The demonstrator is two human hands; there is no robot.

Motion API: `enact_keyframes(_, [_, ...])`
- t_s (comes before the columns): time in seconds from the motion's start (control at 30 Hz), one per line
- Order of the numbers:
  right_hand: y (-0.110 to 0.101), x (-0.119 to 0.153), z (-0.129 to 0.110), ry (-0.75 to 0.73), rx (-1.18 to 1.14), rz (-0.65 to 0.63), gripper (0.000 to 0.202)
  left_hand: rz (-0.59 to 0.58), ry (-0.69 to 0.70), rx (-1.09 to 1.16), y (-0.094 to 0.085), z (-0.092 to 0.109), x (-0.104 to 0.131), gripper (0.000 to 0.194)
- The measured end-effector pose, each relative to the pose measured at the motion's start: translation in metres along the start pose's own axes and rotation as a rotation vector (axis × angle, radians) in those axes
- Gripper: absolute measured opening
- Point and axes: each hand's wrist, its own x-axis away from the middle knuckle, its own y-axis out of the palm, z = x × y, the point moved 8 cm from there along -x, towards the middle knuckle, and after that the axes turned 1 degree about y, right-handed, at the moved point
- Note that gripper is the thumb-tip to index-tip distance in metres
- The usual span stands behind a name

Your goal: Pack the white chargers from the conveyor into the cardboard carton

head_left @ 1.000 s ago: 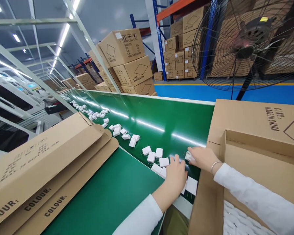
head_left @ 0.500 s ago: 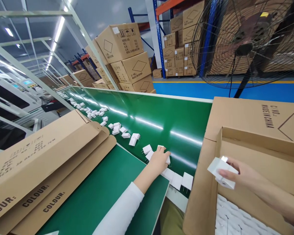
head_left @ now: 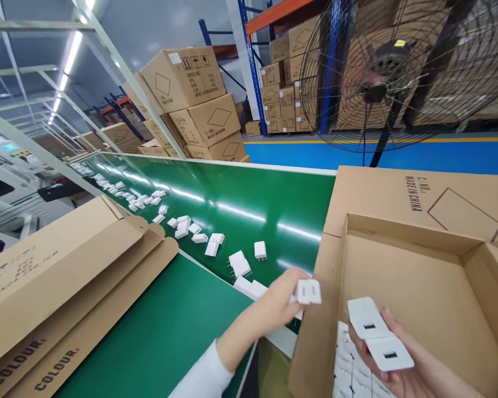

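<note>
My left hand [head_left: 279, 301] is closed on two white USB chargers [head_left: 309, 291], held side by side above the belt's near end, close to the open carton's left wall. Over the carton [head_left: 402, 249], my right hand [head_left: 419, 351] grips two more white USB chargers [head_left: 379, 334], their port faces turned up towards me. Packed white chargers [head_left: 351, 359] show inside the carton, below my right hand. On the green conveyor belt [head_left: 249, 188], a single charger [head_left: 260, 250] lies beyond my left hand, and a small cluster of chargers [head_left: 239, 264] lies left of it.
Several loose chargers [head_left: 182, 226] trail along the belt into the distance. Folded cartons [head_left: 74, 276] lean at the left over a green side surface [head_left: 157, 326]. A large fan [head_left: 375, 91] stands behind the belt, near stacked boxes [head_left: 203, 119] and shelving [head_left: 253, 66].
My left hand has lifted off the belt and moved right with two chargers. My right hand has turned its chargers so their ports face up. The view has shifted slightly right.
</note>
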Motion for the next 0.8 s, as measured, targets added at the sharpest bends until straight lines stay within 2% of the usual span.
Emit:
enact_keyframes(0.07, [0.001,0.001,0.0,0.015,-0.017,-0.043,0.023,0.016,0.134,0.286,0.01,0.034,0.009,0.034])
enact_keyframes(0.13, [-0.002,0.002,0.002,0.026,-0.033,-0.061,0.028,0.042,0.183,0.419,0.017,0.052,0.016,0.037])
enact_keyframes(0.27, [-0.003,0.003,0.008,0.043,-0.062,-0.099,0.03,0.036,0.191,0.463,0.024,0.058,0.02,0.041])
enact_keyframes(0.43, [0.003,0.004,0.012,0.048,-0.037,-0.102,0.038,0.068,0.216,0.462,0.019,0.057,0.021,0.04])
enact_keyframes(0.53, [-0.011,0.01,0.003,0.067,0.116,-0.065,0.045,0.021,0.223,0.408,0.013,0.068,0.016,0.037])
enact_keyframes(0.57, [-0.022,0.014,-0.004,0.07,0.2,-0.03,0.047,-0.025,0.226,0.366,0.012,0.074,0.013,0.037])
enact_keyframes(0.63, [-0.053,0.024,-0.037,-0.045,0.402,0.132,0.05,-0.12,0.203,0.268,0.011,0.085,0.001,0.043])
enact_keyframes(0.73, [-0.092,0.053,-0.117,-0.436,0.854,0.537,0.051,-0.208,0.118,0.124,0.014,0.09,-0.026,0.066])
enact_keyframes(0.8, [-0.096,0.07,-0.158,-0.648,1.245,0.745,0.047,-0.29,0.088,-0.038,0.026,0.089,-0.045,0.071])
